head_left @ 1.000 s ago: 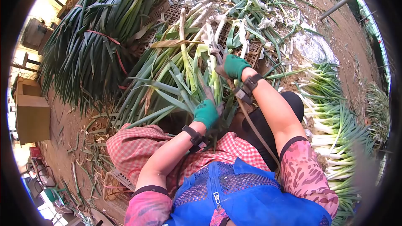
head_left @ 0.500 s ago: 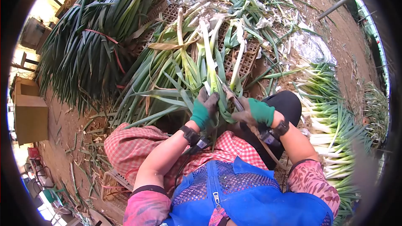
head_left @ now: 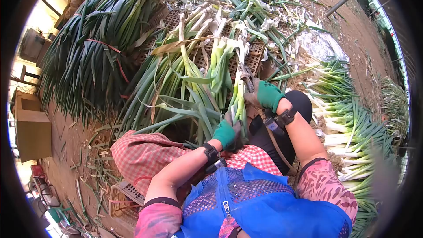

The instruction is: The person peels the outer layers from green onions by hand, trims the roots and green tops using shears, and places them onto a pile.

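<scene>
Grasping the long green onion by its leafy end, before the checked apron, the left hand should hold firm; the right hand — wrapped around the hose-fed nozzle tool — does best aiming along the stalk.

Slim grey nozzle tool: looks metal, dull. White-green onion stalk: smooth. Crumpled silvery sheet: glossy, plastic-looking. Red-white checked cloth: matt.

Green-leaved leek, white end outermost
</scene>
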A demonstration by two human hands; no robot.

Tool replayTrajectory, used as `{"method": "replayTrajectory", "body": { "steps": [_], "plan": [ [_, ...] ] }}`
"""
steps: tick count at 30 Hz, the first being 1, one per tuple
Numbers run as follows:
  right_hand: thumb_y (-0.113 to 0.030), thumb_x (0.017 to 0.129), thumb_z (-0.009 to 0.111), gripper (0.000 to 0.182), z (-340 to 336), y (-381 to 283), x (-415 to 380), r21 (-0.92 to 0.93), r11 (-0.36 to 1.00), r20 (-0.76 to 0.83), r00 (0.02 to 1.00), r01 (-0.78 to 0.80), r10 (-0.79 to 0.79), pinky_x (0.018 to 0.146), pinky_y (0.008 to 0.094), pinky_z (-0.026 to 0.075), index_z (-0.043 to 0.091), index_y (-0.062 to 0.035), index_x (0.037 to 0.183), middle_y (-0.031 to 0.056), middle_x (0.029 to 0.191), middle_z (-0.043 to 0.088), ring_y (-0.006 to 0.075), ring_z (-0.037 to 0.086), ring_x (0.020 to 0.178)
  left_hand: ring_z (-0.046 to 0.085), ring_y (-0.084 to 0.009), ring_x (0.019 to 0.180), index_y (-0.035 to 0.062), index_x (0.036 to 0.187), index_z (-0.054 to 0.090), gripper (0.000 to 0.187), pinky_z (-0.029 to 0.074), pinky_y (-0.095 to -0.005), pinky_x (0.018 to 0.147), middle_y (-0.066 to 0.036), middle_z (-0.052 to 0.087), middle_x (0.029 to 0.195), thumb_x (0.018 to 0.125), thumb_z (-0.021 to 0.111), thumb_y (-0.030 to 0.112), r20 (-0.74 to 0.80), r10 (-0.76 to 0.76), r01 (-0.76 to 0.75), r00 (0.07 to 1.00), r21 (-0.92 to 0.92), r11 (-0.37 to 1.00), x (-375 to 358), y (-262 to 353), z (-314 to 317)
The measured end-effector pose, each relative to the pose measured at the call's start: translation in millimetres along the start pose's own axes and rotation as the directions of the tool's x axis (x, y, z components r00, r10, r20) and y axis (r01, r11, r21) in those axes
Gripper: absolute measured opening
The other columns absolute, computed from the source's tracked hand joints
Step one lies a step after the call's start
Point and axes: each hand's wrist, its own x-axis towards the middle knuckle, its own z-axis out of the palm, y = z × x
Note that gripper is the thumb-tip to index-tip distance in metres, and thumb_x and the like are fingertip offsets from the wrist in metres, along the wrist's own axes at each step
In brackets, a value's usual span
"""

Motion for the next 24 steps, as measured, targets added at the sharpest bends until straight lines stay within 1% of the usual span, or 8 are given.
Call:
{"method": "replayTrajectory", "body": {
  "steps": [7, 10, 12, 15, 17, 18, 19, 24],
  "plan": [
    [-0.036, 0.074, 0.063, 0.046, 14, 15, 66, -0.053, 0.997, 0.071, 0.996, 0.050, -0.046, 0.074, 0.0450, 0.052, 0.065, 0.0071, 0.090, 0.0297, 0.089, 0.066, 0.0425, 0.066, 0.087, 0.062, -0.0456, 0.101, 0.0030, 0.142, 0.034, 0.066, 0.049, -0.0490, 0.086, -0.031, 0.062, 0.110, 0.088, 0.058, 0.033, -0.026, 0.013, -0.011, 1.000, 0.091, 0.996, 19, -11, -9],
    [-0.034, 0.074, 0.061, 0.055, 3, 2, 82, -0.040, 0.992, 0.018, 0.993, -0.117, 0.118, 0.086, 0.0425, 0.052, 0.060, 0.0071, 0.110, 0.0287, 0.104, 0.066, 0.0391, 0.066, 0.099, 0.062, -0.0431, 0.104, 0.0029, 0.144, 0.033, 0.068, 0.049, -0.0450, 0.088, -0.030, 0.063, 0.111, 0.088, 0.061, 0.030, -0.032, 0.099, -0.096, 0.995, 0.087, 0.992, 22, -1, -12],
    [-0.035, 0.075, 0.062, 0.057, 5, -6, 89, -0.136, 0.989, 0.051, 0.997, -0.056, 0.063, 0.086, 0.0417, 0.052, 0.059, 0.0074, 0.111, 0.0289, 0.106, 0.066, 0.0382, 0.066, 0.101, 0.067, -0.0389, 0.097, 0.0014, 0.140, 0.042, 0.063, 0.051, -0.0411, 0.085, -0.028, 0.066, 0.104, 0.088, 0.063, 0.030, -0.113, 0.265, -0.252, 0.958, 0.117, 0.961, 29, 5, -16],
    [-0.036, 0.075, 0.063, 0.057, 10, -8, 91, -0.200, 0.980, 0.033, 0.999, -0.009, 0.016, 0.086, 0.0416, 0.052, 0.060, 0.0069, 0.112, 0.0284, 0.103, 0.067, 0.0381, 0.066, 0.099, 0.069, -0.0352, 0.088, -0.0004, 0.127, 0.056, 0.052, 0.053, -0.0388, 0.081, -0.026, 0.068, 0.098, 0.088, 0.065, 0.033, -0.087, 0.223, -0.220, 0.971, 0.036, 0.975, 63, -2, -36],
    [-0.035, 0.074, 0.063, 0.051, 16, 0, 96, -0.109, 0.991, -0.037, 0.996, -0.079, 0.075, 0.082, 0.0429, 0.053, 0.063, 0.0067, 0.104, 0.0289, 0.097, 0.067, 0.0402, 0.067, 0.094, 0.067, -0.0313, 0.078, 0.0008, 0.110, 0.066, 0.041, 0.053, -0.0380, 0.075, -0.020, 0.069, 0.089, 0.088, 0.065, 0.035, -0.302, 0.179, -0.185, 0.936, 0.011, 0.983, 70, 21, -75],
    [-0.037, 0.076, 0.062, 0.051, 12, -5, 89, -0.048, 0.982, -0.056, 0.982, -0.185, 0.182, 0.081, 0.0432, 0.053, 0.064, 0.0066, 0.102, 0.0293, 0.096, 0.067, 0.0398, 0.067, 0.095, 0.065, -0.0329, 0.084, 0.0009, 0.109, 0.065, 0.041, 0.051, -0.0402, 0.079, -0.021, 0.066, 0.097, 0.085, 0.067, 0.034, -0.487, 0.288, -0.106, 0.824, 0.367, 0.924, 67, 28, -92],
    [-0.039, 0.077, 0.062, 0.053, 13, -1, 89, -0.029, 0.984, 0.014, 0.984, -0.177, 0.178, 0.081, 0.0434, 0.053, 0.064, 0.0066, 0.103, 0.0297, 0.097, 0.067, 0.0391, 0.067, 0.095, 0.060, -0.0401, 0.100, 0.0020, 0.112, 0.061, 0.047, 0.047, -0.0457, 0.090, -0.025, 0.060, 0.111, 0.081, 0.068, 0.036, -0.561, 0.290, -0.029, 0.776, 0.427, 0.904, 81, 14, -104],
    [-0.041, 0.078, 0.062, 0.061, 43, -9, 48, -0.104, 0.994, 0.015, 1.000, 0.023, -0.022, 0.087, 0.0447, 0.051, 0.056, 0.0064, 0.115, 0.0282, 0.102, 0.066, 0.0395, 0.065, 0.100, 0.060, -0.0369, 0.109, 0.0012, 0.116, 0.060, 0.062, 0.047, -0.0445, 0.094, -0.024, 0.060, 0.117, 0.071, 0.077, 0.041, -0.507, -0.212, 0.372, 0.835, 0.237, 0.898, 104, -4, -127]
  ]
}}
